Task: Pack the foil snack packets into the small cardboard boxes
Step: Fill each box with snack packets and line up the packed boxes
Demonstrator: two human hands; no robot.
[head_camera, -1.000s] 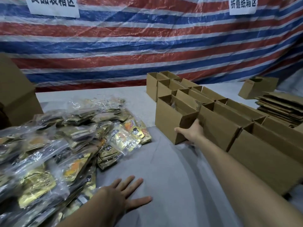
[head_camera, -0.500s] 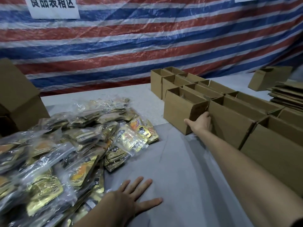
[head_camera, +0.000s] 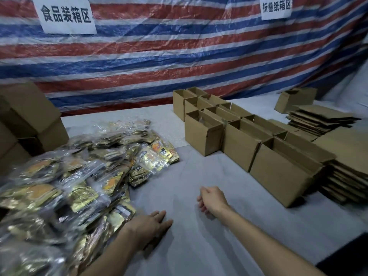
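A heap of gold foil snack packets (head_camera: 79,176) in clear plastic wraps lies on the left of the grey cloth-covered table (head_camera: 199,251). The small brown cardboard boxes (head_camera: 278,176) stand open-topped in rows on the right, probably so both stay within reach. The left hand (head_camera: 151,222) rests flat, fingers straight, just beside the heap. The right hand (head_camera: 213,200) is between heap and boxes, loosely curled and empty, likely ready to pick.

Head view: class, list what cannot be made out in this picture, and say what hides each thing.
1. Open cardboard boxes: head view; their own front walls hide the floors, so the contents are unclear.
2. Foil snack packets: head view; print blurred and glared over by clear wrapping.
3. Large carton: cut off by the left edge.
4. Flattened cardboard stack: cut off by the right edge.
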